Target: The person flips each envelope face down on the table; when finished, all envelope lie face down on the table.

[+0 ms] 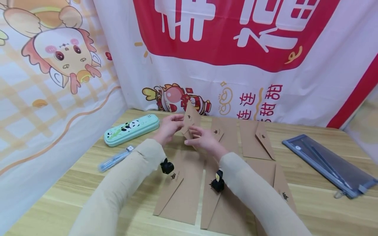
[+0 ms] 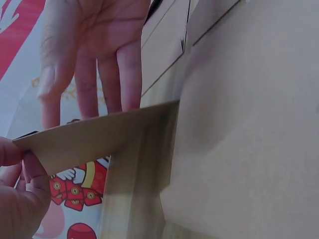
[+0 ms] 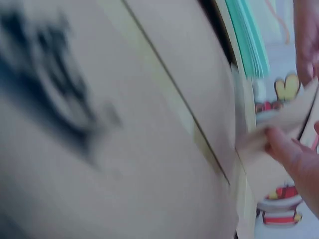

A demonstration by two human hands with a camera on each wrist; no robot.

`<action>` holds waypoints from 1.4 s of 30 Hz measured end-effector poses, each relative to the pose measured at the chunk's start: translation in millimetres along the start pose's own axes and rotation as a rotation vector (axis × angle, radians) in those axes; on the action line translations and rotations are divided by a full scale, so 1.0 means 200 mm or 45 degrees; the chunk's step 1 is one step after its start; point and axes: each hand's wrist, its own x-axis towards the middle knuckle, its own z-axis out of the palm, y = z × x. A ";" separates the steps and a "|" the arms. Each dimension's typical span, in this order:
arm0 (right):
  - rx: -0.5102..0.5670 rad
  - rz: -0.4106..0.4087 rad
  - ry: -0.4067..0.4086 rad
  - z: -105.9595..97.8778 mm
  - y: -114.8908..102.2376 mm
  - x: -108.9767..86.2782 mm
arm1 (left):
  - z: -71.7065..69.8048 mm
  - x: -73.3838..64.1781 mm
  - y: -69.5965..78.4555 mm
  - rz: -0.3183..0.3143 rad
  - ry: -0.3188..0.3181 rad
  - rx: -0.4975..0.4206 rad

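Out over the table's far side, a brown kraft envelope (image 1: 191, 118) with a pointed flap and a small dark print is lifted upright. My left hand (image 1: 169, 127) pinches it between thumb and fingers; the left wrist view shows that grip at the end of the envelope (image 2: 94, 139). On the other side is my right hand (image 1: 206, 141), its fingers fairly straight and touching the envelope, thumb held apart. In the left wrist view the right fingertips are partly hidden behind the paper. Below both hands lies another brown envelope (image 1: 189, 183).
Several more kraft envelopes, including one at the far right (image 1: 254, 141), lie in rows on the wooden table (image 1: 68, 203). To the left are a mint panda pencil case (image 1: 133, 129) and clear-blue pens (image 1: 115, 159). A dark blue mesh pouch (image 1: 330, 164) lies at right. Printed cloth hangs behind.
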 end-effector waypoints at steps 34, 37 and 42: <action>-0.132 -0.215 0.593 0.05 -0.05 -0.09 | 0.19 -0.05 0.00 0.071 -0.045 -0.048; -0.172 -0.279 0.687 0.05 -0.06 -0.11 | 0.20 -0.05 0.00 0.092 -0.087 -0.068; -0.209 -0.370 0.884 0.03 -0.08 -0.13 | 0.22 -0.05 -0.01 0.138 -0.149 -0.147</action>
